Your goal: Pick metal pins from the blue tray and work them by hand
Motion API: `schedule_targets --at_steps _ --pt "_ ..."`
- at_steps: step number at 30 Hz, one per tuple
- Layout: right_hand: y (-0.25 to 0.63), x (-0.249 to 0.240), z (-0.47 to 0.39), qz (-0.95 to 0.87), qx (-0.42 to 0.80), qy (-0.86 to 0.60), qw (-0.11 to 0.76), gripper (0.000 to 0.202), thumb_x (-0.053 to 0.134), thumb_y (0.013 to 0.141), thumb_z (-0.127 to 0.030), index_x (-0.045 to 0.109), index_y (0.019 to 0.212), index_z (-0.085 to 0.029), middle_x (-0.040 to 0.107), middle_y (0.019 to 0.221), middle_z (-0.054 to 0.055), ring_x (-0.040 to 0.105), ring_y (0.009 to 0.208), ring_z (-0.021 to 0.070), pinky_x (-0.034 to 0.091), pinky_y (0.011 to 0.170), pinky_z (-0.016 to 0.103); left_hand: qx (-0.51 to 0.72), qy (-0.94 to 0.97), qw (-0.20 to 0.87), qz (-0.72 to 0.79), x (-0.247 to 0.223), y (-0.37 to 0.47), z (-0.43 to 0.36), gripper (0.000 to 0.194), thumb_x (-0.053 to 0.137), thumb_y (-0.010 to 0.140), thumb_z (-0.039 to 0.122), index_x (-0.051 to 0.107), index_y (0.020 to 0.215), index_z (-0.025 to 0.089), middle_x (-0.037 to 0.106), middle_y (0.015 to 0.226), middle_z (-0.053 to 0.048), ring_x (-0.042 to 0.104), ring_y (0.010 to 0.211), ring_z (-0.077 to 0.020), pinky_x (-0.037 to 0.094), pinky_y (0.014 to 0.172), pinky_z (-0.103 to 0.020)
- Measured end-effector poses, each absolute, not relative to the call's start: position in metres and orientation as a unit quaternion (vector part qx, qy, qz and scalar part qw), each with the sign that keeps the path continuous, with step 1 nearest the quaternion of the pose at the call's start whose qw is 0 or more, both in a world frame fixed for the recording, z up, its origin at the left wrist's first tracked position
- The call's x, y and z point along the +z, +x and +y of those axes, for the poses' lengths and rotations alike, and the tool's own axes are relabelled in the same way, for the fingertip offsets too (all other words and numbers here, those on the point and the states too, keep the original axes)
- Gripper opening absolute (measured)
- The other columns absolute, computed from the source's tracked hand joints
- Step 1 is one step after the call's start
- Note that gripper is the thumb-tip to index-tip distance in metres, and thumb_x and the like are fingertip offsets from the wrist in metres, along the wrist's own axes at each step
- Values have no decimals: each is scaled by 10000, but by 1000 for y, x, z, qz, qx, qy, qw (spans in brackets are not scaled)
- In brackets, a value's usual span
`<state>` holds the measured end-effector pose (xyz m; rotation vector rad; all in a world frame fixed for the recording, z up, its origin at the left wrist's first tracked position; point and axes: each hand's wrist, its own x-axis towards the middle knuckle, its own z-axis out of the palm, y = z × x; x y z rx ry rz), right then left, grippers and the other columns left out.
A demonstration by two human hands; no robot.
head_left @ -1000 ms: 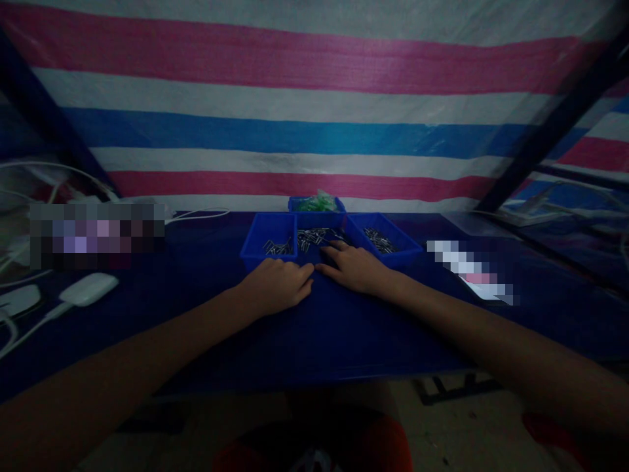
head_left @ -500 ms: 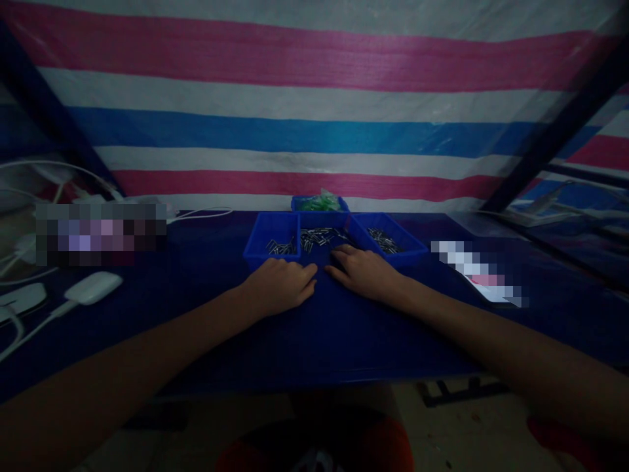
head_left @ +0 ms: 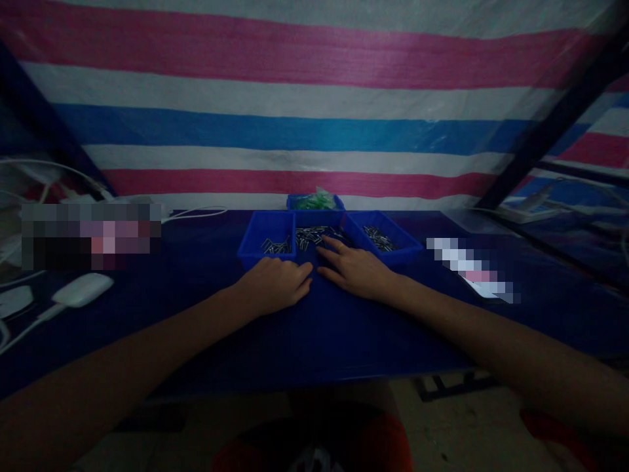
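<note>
My left hand (head_left: 272,286) rests on the blue table just in front of the left blue bin (head_left: 269,225). Its fingers are curled in, thumb near the forefinger; whatever they may hold is hidden. My right hand (head_left: 362,270) lies palm down with its fingers spread, their tips at the near edge of a pile of small shiny metal pins (head_left: 309,236) between the bins. Similar metal pieces (head_left: 276,246) lie in the left bin. More metal pieces (head_left: 379,238) fill part of the right blue bin (head_left: 403,237).
Behind the pile stands another blue bin (head_left: 291,203) with a green plastic bag (head_left: 317,198). A phone (head_left: 484,287) lies to the right. On the left are a white charger-like block (head_left: 82,290) and cables. A striped sheet (head_left: 314,134) hangs behind the table (head_left: 314,341).
The fingers of my right hand have spread and stretched forward toward the metal pins. My left hand keeps nearly the same pose. The whole view has shifted slightly.
</note>
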<state>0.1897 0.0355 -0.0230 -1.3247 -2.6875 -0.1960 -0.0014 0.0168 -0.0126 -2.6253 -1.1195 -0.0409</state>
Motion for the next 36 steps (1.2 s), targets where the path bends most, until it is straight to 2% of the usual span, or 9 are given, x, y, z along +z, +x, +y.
schedule_targets --at_steps 6,11,16,22,30,36 --pt "189 -23 38 -891 -65 -444 60 517 263 889 -468 448 1236 -132 444 1292 131 546 1014 263 442 827 387 -18 -911 134 -391 -11 -2 15 257 329 865 306 537 896 158 638 713 -59 588 566 -169 391 512 -266" --pt "193 -18 31 -897 -58 -431 75 403 331 885 -402 510 1151 -159 558 1110 103 584 892 212 457 763 334 -17 -912 136 -387 -10 -2 15 229 345 864 310 524 877 169 640 705 -43 589 562 -167 377 491 -253" --pt "196 -19 27 -892 -69 -436 95 354 388 868 -363 535 1111 -151 539 1098 107 547 926 210 444 782 327 -12 -913 141 -383 -10 -2 16 224 345 867 315 517 893 175 645 712 -39 597 573 -177 378 484 -252" --pt "198 -18 29 -910 -58 -402 80 334 376 878 -323 567 1065 -123 585 1027 108 542 927 209 430 816 337 -11 -913 144 -381 -10 -2 16 220 347 868 318 518 886 181 644 702 -32 593 567 -182 377 479 -257" --pt "198 -11 24 -957 25 -275 92 277 386 849 -115 548 1070 -153 578 984 75 534 900 162 442 780 304 -31 -918 143 -369 -11 -2 15 227 374 866 342 514 910 169 645 748 -29 590 579 -159 341 460 -236" --pt "195 -11 18 -962 34 -250 104 232 387 853 -118 529 1037 -130 568 877 67 519 816 158 442 732 302 -34 -937 125 -325 -12 -2 18 218 368 874 314 526 851 166 641 755 -14 594 602 -147 336 464 -233"
